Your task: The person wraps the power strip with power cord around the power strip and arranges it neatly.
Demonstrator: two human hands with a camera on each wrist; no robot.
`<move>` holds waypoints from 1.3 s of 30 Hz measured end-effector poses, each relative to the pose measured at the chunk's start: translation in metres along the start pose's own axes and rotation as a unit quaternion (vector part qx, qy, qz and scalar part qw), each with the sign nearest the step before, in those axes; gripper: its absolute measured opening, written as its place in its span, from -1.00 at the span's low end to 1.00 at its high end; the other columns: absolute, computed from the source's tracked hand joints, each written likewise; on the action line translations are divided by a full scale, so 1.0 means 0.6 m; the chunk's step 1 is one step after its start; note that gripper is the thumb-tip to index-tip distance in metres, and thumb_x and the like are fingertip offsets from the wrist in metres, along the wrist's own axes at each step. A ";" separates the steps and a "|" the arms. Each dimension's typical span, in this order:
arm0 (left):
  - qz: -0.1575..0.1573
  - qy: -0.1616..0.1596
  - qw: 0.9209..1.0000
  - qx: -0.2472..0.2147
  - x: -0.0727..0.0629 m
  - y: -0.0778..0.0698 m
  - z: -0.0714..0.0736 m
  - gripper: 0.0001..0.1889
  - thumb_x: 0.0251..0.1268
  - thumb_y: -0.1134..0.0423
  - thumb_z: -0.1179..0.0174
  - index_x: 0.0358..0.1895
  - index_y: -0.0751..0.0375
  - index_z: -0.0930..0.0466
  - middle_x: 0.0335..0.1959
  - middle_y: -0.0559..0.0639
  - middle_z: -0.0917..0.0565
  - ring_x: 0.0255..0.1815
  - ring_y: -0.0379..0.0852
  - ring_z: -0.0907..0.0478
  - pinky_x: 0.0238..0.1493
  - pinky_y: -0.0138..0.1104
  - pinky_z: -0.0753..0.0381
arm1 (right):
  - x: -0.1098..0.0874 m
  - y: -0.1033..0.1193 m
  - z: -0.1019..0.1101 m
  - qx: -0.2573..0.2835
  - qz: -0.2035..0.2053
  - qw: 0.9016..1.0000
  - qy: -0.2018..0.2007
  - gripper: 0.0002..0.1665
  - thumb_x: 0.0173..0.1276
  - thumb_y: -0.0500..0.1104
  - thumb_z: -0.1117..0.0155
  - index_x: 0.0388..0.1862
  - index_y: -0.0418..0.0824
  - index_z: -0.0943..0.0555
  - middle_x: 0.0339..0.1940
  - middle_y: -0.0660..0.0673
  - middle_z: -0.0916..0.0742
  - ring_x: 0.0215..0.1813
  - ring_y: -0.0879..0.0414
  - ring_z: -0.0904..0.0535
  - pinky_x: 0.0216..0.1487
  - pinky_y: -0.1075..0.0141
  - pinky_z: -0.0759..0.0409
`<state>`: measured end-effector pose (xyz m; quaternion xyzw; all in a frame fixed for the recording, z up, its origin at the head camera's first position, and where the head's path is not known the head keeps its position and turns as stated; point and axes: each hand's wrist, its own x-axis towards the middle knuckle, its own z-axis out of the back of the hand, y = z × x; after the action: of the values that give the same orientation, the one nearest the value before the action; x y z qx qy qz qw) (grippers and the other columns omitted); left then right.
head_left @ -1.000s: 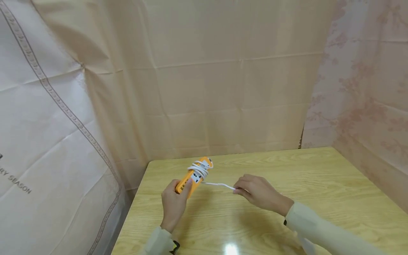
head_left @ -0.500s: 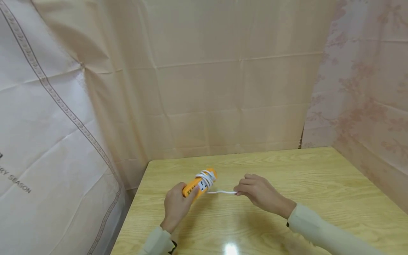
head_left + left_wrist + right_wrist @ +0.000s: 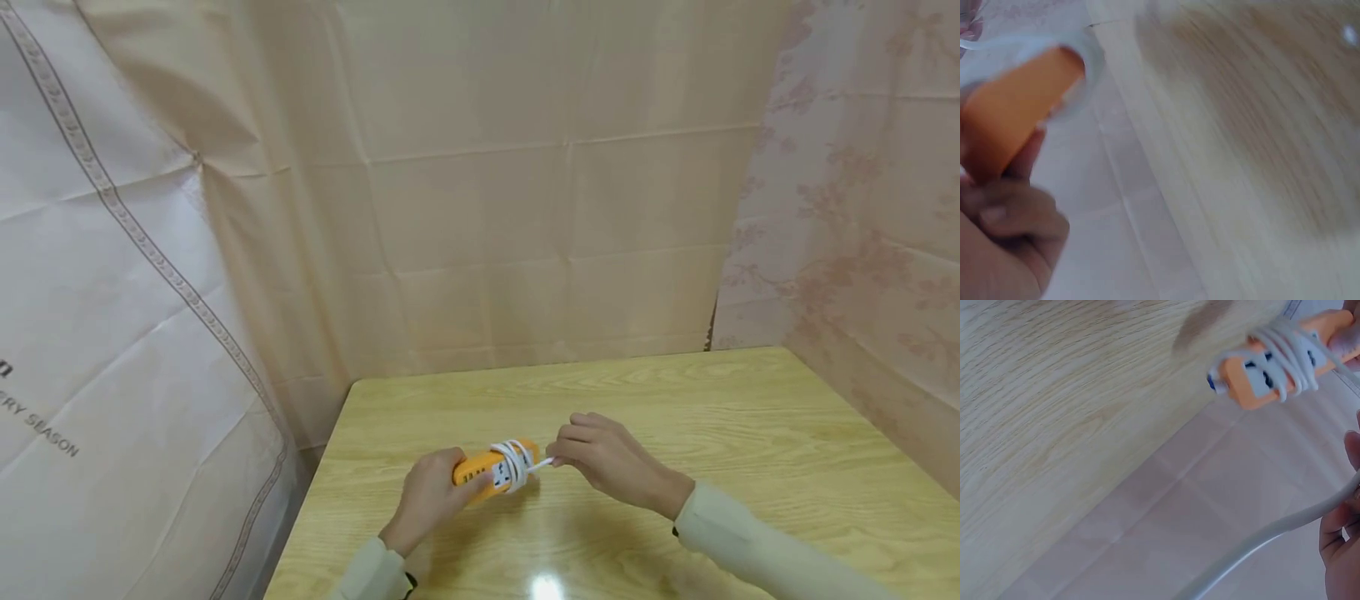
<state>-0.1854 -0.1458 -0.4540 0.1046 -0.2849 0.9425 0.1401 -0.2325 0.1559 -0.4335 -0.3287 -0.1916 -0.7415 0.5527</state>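
Observation:
An orange power strip (image 3: 474, 468) with white socket faces is held above the table by my left hand (image 3: 431, 497), which grips its near end with the thumb across the top. Several turns of white cord (image 3: 513, 465) wrap around the strip's far end. My right hand (image 3: 603, 457) pinches the cord just to the right of the strip, with a short stretch taut between them. In the right wrist view, a thick length of cord (image 3: 1260, 540) runs from the fingers (image 3: 1341, 525) toward the bottom edge. The left wrist view shows the strip's plain orange underside (image 3: 1019, 106), blurred.
A wood-grain table (image 3: 675, 400) lies beneath both hands. Beige cloth (image 3: 525, 208) hangs behind it, a floral cloth (image 3: 862, 208) on the right and a pale printed sheet (image 3: 135, 400) on the left.
My left hand has lowered the power strip and turned it toward the right, closer to the right hand. The cord between them has shortened. My right hand has barely moved.

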 end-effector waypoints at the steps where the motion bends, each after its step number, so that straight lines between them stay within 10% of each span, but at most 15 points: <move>1: -0.013 0.018 1.000 -0.007 -0.001 0.000 -0.001 -0.58 0.30 -0.22 -0.35 -0.41 0.06 -0.60 -0.60 -0.24 -0.44 -0.64 -0.31 -0.31 -0.64 -0.40 -0.32 | 0.001 0.000 0.001 0.000 0.002 1.000 -0.001 -0.76 0.60 -0.01 -0.15 -0.18 -0.03 -0.73 -0.31 0.20 -0.67 -0.34 0.30 -0.38 -0.29 0.50 -0.36; 17: -0.129 0.184 0.968 -0.111 -0.013 0.002 -0.006 -0.67 0.35 -0.17 -0.34 -0.37 -0.01 -0.60 -0.56 -0.34 -0.53 -0.60 -0.41 -0.37 -0.58 -0.46 -0.40 | 0.005 0.006 0.002 0.006 0.008 1.000 0.007 -0.73 0.62 0.00 -0.11 -0.17 -0.02 -0.73 -0.28 0.22 -0.69 -0.33 0.31 -0.34 -0.27 0.51 -0.32; 39: -0.126 0.288 0.879 -0.359 -0.024 -0.026 0.007 -0.79 0.44 0.08 -0.32 -0.18 0.16 -0.68 -0.34 -0.16 -0.70 -0.43 -0.34 -0.54 -0.39 -0.43 -0.56 | 0.008 0.006 -0.010 0.080 -0.003 0.997 -0.007 -0.69 0.62 0.00 -0.09 -0.14 -0.09 -0.73 -0.25 0.18 -0.73 -0.34 0.32 -0.39 -0.23 0.58 -0.34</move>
<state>-0.1664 -0.1385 -0.4463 -0.1937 -0.5351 0.7386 0.3615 -0.2316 0.1475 -0.4344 -0.2883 -0.2556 -0.7233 0.5731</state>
